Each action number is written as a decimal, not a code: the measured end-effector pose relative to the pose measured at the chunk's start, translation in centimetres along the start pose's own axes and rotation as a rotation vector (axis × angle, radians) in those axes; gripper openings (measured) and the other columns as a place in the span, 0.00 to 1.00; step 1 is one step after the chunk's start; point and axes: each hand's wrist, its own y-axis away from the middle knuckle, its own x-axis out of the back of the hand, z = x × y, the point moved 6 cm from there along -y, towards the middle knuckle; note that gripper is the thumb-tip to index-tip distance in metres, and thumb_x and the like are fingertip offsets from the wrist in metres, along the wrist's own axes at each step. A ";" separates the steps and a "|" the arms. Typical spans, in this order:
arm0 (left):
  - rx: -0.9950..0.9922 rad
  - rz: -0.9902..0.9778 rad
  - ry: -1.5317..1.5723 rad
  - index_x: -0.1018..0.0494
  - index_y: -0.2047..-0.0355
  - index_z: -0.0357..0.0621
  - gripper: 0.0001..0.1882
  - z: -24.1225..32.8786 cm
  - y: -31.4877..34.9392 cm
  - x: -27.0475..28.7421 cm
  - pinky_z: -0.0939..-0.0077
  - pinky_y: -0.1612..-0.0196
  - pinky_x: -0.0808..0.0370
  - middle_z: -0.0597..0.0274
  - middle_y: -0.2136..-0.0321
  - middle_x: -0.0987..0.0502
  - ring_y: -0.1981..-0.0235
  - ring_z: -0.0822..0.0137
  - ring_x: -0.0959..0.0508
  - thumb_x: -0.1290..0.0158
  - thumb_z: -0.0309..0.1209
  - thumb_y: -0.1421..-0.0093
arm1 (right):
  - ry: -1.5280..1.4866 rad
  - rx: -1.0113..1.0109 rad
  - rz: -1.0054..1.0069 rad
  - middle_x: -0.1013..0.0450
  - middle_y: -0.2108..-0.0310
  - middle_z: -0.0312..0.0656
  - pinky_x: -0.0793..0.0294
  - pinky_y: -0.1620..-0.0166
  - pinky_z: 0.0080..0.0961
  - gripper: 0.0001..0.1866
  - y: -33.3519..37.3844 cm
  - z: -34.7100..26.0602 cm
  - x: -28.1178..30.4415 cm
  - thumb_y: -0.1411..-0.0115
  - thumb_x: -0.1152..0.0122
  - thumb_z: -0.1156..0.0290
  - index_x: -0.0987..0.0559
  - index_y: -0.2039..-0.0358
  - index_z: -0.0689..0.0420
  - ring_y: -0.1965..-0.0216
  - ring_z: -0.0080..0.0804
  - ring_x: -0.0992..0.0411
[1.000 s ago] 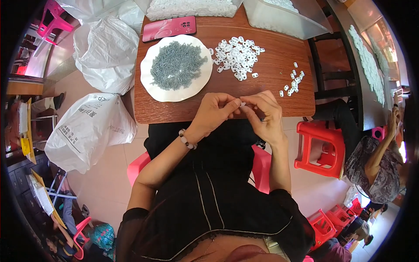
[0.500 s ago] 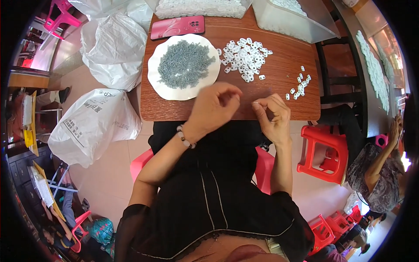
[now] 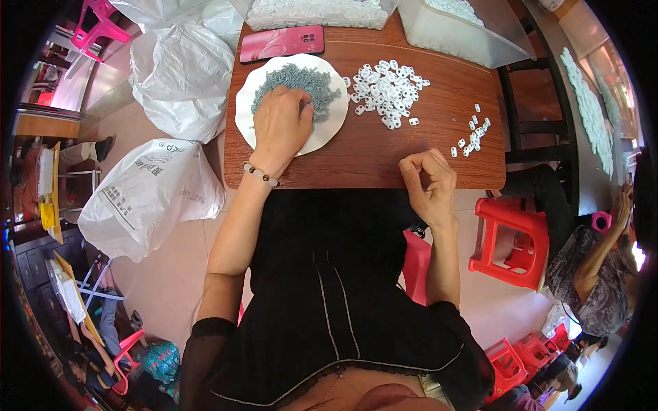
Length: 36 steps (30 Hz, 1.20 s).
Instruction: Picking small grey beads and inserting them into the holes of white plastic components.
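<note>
My left hand (image 3: 281, 127), with a beaded bracelet at the wrist, reaches over a white wavy-rimmed plate (image 3: 245, 123). Its bent fingers dip into a heap of small grey-blue rod-like pieces (image 3: 322, 85); the fingertips are partly hidden there. Just above the table's front edge, my right hand (image 3: 432, 183) is closed, thumb against bent fingers. Whatever it may hold is too small or hidden to name. A pile of small white pieces with holes (image 3: 387, 92) lies right of the plate. Beyond my right hand, a smaller scatter of the same white pieces (image 3: 473, 140) is spread out.
A pink phone (image 3: 282, 44) lies behind the plate on the brown wooden table (image 3: 370, 161). Clear bins (image 3: 473, 44) of white pieces stand at the far edge. White sacks (image 3: 154, 195) sit on the floor at left, a red stool (image 3: 510, 243) at right. Other people work nearby.
My left hand has moved from beside my right hand, left and away from me, into the grey-blue pieces on the plate. My right hand has stayed nearly in place, still closed.
</note>
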 end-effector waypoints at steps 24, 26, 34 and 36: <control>0.526 -0.267 1.206 0.24 0.65 0.35 0.10 -1.7 1.0 -1.7 0.87 0.73 0.34 0.66 0.75 0.22 0.77 0.81 0.30 0.48 0.31 0.36 | -0.080 0.027 -0.052 0.27 0.79 0.40 0.33 0.74 0.23 0.04 -4.0 -1.3 -3.3 0.46 0.36 0.74 0.19 0.70 0.60 0.77 0.28 0.32; 0.486 -0.291 1.200 0.24 0.65 0.38 0.11 -1.1 1.3 -1.3 0.88 0.73 0.34 0.69 0.74 0.23 0.77 0.82 0.31 0.47 0.34 0.37 | -0.126 0.044 -0.046 0.27 0.79 0.40 0.33 0.74 0.23 0.04 -5.0 -1.8 -4.4 0.46 0.36 0.74 0.19 0.70 0.60 0.77 0.28 0.31; 0.342 -0.237 1.047 0.25 0.67 0.32 0.09 1.1 2.1 0.2 0.85 0.71 0.31 0.64 0.76 0.22 0.75 0.78 0.26 0.47 0.28 0.38 | -0.282 0.047 -0.039 0.25 0.78 0.42 0.32 0.74 0.26 0.05 -6.8 -3.7 -7.1 0.46 0.37 0.75 0.18 0.68 0.58 0.77 0.32 0.29; 0.304 -0.214 1.008 0.25 0.67 0.31 0.08 1.2 2.1 0.4 0.84 0.70 0.30 0.63 0.77 0.22 0.74 0.77 0.24 0.47 0.27 0.39 | -0.202 0.116 -0.040 0.24 0.77 0.41 0.31 0.72 0.28 0.05 -6.9 -4.4 -7.2 0.48 0.37 0.76 0.18 0.68 0.57 0.75 0.34 0.29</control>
